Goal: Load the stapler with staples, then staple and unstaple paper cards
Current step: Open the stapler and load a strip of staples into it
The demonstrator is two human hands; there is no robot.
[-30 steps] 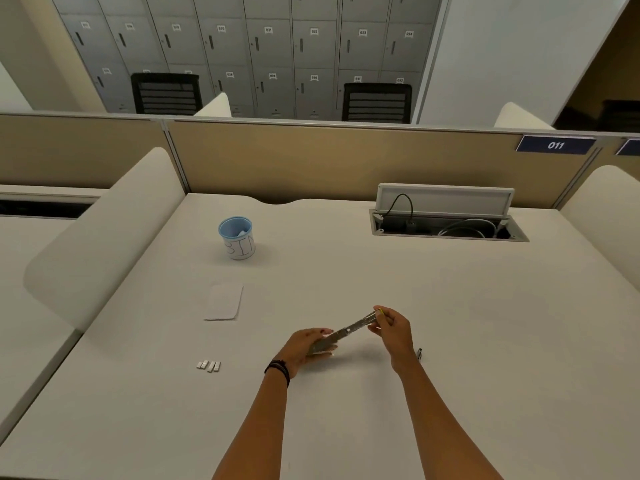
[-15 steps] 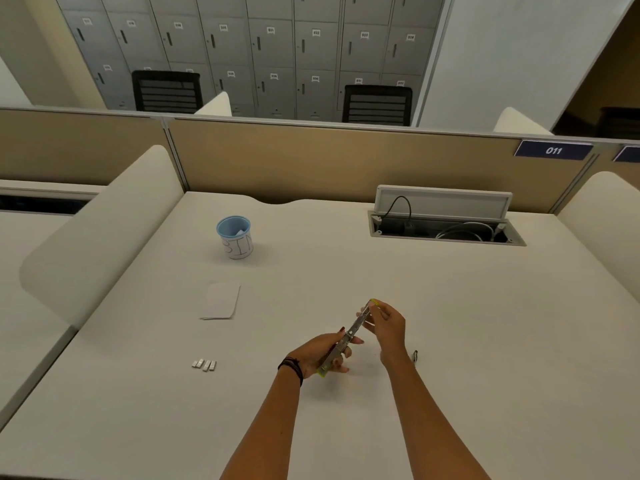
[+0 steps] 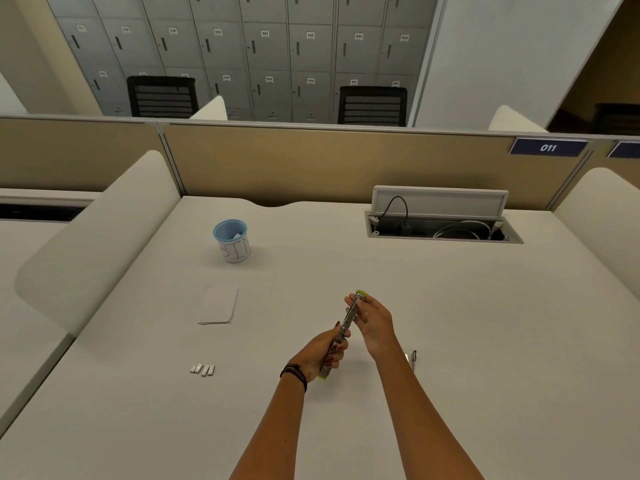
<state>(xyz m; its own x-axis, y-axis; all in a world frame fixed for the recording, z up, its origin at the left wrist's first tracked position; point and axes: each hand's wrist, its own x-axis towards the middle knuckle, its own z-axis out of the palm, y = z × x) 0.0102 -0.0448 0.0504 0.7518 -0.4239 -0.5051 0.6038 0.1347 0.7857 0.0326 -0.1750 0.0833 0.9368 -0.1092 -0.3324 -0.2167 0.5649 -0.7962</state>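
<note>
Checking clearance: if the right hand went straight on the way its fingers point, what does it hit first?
The stapler: the right hand pinches its upper end, fingers pointing up-left. Past that, likely only bare desk; the cup sits left of that line, though depth is unclear.

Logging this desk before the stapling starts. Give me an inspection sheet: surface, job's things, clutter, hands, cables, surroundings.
Surface: white desk, matte.
Job's things: stapler swung open, held above the desk; staple strips at near left; paper cards beyond them.
Clutter: blue cup marked BIN; small dark-tipped object beside the right forearm, unidentifiable.
Hands: left hand grips the stapler's lower end; right hand pinches its upper end.
Cables: black cable and white cable in the open hatch.
Surroundings: tan partition, grey lockers, black chairs.
</note>
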